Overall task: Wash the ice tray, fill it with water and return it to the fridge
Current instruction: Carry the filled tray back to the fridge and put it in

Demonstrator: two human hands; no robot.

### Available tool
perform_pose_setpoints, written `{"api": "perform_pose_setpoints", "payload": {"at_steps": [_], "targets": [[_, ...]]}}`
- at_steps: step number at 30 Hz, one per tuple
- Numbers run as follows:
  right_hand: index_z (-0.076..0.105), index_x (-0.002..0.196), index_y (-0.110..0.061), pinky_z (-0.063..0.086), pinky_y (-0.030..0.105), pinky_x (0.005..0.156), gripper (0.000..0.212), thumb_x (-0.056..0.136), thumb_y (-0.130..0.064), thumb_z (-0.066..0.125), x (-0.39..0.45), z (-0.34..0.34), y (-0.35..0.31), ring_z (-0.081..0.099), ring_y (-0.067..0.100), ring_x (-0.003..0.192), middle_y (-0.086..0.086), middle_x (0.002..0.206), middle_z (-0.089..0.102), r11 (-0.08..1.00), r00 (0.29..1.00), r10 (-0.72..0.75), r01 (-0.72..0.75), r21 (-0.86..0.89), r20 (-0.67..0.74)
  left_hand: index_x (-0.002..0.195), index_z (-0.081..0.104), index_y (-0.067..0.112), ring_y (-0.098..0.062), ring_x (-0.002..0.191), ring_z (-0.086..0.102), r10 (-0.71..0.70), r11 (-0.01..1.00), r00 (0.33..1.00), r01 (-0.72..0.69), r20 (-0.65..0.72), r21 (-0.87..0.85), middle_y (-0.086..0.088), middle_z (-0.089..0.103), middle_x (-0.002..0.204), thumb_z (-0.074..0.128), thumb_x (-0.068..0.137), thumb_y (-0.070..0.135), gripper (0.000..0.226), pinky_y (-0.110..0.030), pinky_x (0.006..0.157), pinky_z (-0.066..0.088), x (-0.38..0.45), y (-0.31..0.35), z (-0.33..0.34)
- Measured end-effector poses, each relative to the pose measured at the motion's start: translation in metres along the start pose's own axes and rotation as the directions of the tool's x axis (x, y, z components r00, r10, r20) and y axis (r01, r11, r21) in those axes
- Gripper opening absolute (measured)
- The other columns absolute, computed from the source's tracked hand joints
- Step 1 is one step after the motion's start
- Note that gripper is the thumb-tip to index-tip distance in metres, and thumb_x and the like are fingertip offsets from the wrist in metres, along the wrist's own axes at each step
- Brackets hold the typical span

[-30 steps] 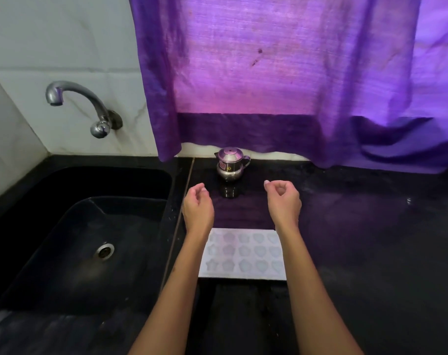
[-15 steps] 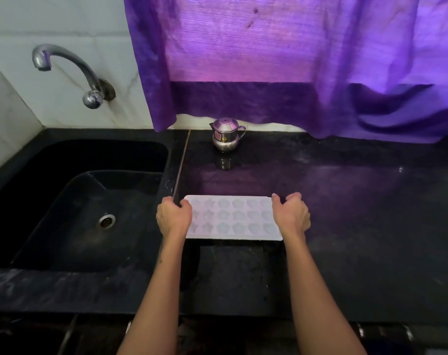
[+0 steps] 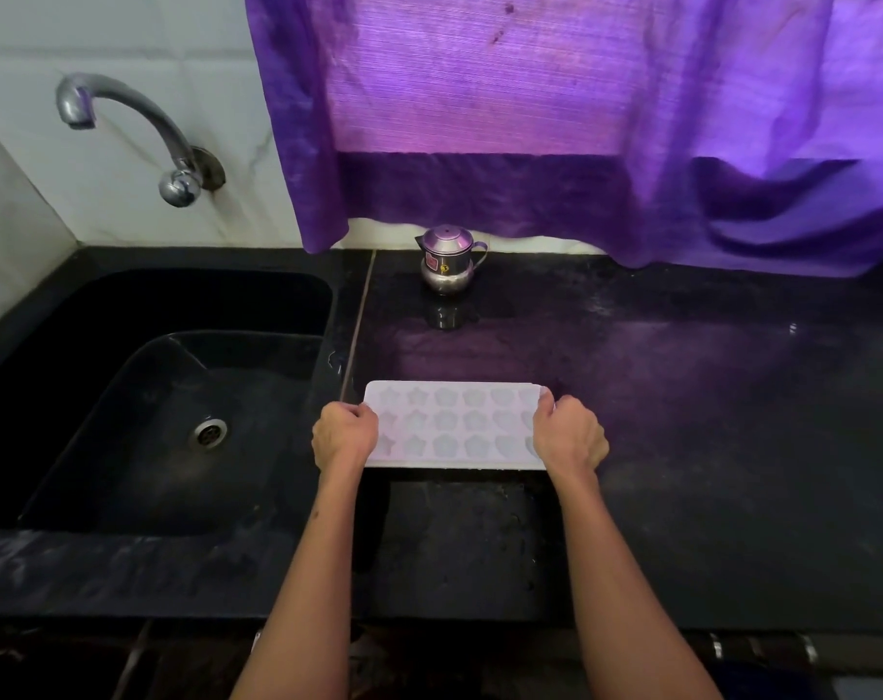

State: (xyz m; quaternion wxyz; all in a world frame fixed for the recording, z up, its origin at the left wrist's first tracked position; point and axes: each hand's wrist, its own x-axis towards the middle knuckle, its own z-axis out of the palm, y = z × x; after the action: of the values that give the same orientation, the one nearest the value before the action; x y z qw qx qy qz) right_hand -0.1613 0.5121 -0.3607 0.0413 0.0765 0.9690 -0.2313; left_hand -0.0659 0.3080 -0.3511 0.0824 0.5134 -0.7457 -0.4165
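A black sink [image 3: 141, 437] with its steel drain [image 3: 209, 433] sits at far left under a curved chrome tap [image 3: 126, 123], the basin showing no running water. Just right of the sink's edge, a pale ice tray [image 3: 452, 426] with star- and flower-shaped moulds lies lengthwise on the dark worktop [image 3: 707, 447], its cavities facing up and seemingly empty.

The left hand [image 3: 343, 439] grips the tray's left short end, its fingers [image 3: 366, 414] curled over the rim and closed on it. The right hand [image 3: 570, 437] holds the opposite short end in the same way, fingers [image 3: 545, 404] wrapped over the far corner and clamped on the edge. Whether the tray has left the worktop or rests there cannot be told from this angle.

The tray looks thin, light and probably flexible, likely silicone or soft plastic, so it would sag or twist if held at one end; a hold at both short ends, as here, should keep it flat. Once wet it is likely to be slippery, and when full it will need to stay level to avoid spills.

Behind the tray, a small lidded steel pot [image 3: 449, 262] stands near the wall, well apart from the hands, below a purple curtain [image 3: 530, 118]. By the look of things, washing is not yet begun.
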Motion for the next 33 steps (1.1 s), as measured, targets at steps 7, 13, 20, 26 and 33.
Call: {"api": "perform_pose_setpoints", "payload": {"at_steps": [7,13,20,26,33], "targets": [[0.064,0.098,-0.004,0.038,0.035,0.071,0.045,0.103,-0.037,0.034,-0.001,-0.001,0.003,0.061,0.037,0.098,0.017,0.105,0.067,0.992,0.999,0.028,-0.025,0.126,-0.027,0.085,0.066,0.003,-0.035,0.09,0.062,-0.006,0.998,0.999,0.009,0.041,-0.06,-0.017,0.068,0.096,0.051,0.093,0.026,0.029,-0.035,0.072,0.047,0.005,-0.003,-0.001],[0.05,0.068,-0.009,0.039,0.033,0.066,0.043,0.101,-0.034,0.04,-0.004,0.002,-0.008,0.057,0.032,0.079,0.014,0.083,0.063,0.949,0.998,0.054,-0.039,0.314,-0.036,0.082,0.064,0.007,-0.031,0.089,0.061,-0.014,0.992,0.999,0.02,0.051,-0.125,-0.014,0.068,0.098,0.051,0.094,0.026,0.026,-0.033,0.073,0.047,0.011,-0.009,-0.014],[0.031,0.055,-0.012,0.026,0.03,0.048,0.05,0.1,-0.03,0.045,-0.016,-0.003,-0.046,0.037,0.018,0.052,0.002,0.053,0.038,0.894,0.999,-0.024,0.033,0.447,-0.026,0.071,0.058,0.008,-0.014,0.065,0.05,0.03,0.948,1.0,-0.027,0.005,-0.317,-0.003,0.059,0.08,0.053,0.092,0.022,0.025,-0.027,0.06,0.04,0.024,-0.009,-0.057],[0.029,0.055,-0.014,0.025,0.03,0.05,0.05,0.098,-0.029,0.048,-0.034,0.005,-0.078,0.03,0.014,0.051,-0.001,0.052,0.031,0.826,0.996,-0.088,0.071,0.559,0.004,0.054,0.044,0.006,-0.013,0.055,0.038,0.027,0.901,0.998,-0.052,-0.065,-0.432,0.001,0.042,0.062,0.053,0.088,0.017,0.037,-0.026,0.049,0.031,0.034,-0.019,-0.098],[0.031,0.053,-0.014,0.028,0.03,0.052,0.051,0.098,-0.029,0.05,-0.049,0.012,-0.121,0.032,0.013,0.052,-0.001,0.052,0.033,0.786,0.97,-0.238,0.166,0.596,0.044,0.049,0.035,0.016,-0.012,0.054,0.037,-0.02,0.86,0.981,-0.081,-0.192,-0.504,0.005,0.04,0.054,0.052,0.087,0.013,0.042,-0.024,0.049,0.028,0.029,-0.044,-0.138]]}}
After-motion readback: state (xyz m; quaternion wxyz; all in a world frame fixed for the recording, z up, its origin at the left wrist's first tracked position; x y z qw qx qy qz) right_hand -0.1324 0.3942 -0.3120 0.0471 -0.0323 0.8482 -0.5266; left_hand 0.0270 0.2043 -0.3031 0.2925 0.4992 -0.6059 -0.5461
